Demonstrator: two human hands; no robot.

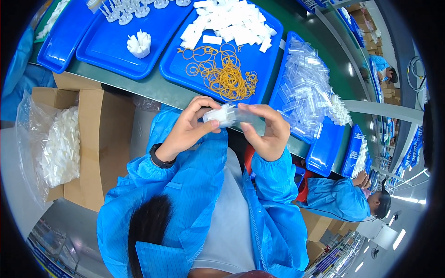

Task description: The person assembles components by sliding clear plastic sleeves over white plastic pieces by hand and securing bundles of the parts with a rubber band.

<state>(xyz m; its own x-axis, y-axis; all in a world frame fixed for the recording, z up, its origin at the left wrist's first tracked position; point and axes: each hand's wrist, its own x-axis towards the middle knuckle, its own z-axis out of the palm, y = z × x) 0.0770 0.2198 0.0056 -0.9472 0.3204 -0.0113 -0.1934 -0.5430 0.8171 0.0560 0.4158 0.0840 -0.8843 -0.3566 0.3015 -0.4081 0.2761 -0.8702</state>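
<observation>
My left hand (185, 132) pinches a white plastic piece (217, 116) with a clear end between thumb and fingers, in front of my chest. From the right, my right hand (271, 134) grips a clear plastic sleeve (246, 116) between thumb and forefinger. The two pieces meet or overlap between my hands; how far one sits inside the other I cannot make out. Just beyond them, a blue tray (172, 69) bears tangled yellow rubber bands (229, 74) and a heap of white blocks (227, 21).
At the right, a blue tray holds clear plastic sleeves (303, 83). Another tray (106, 58) at the left carries upright clear parts and a white bundle (139, 44). An open cardboard box (102, 148) with bagged white pieces stands left. A co-worker (333, 197) sits at the right.
</observation>
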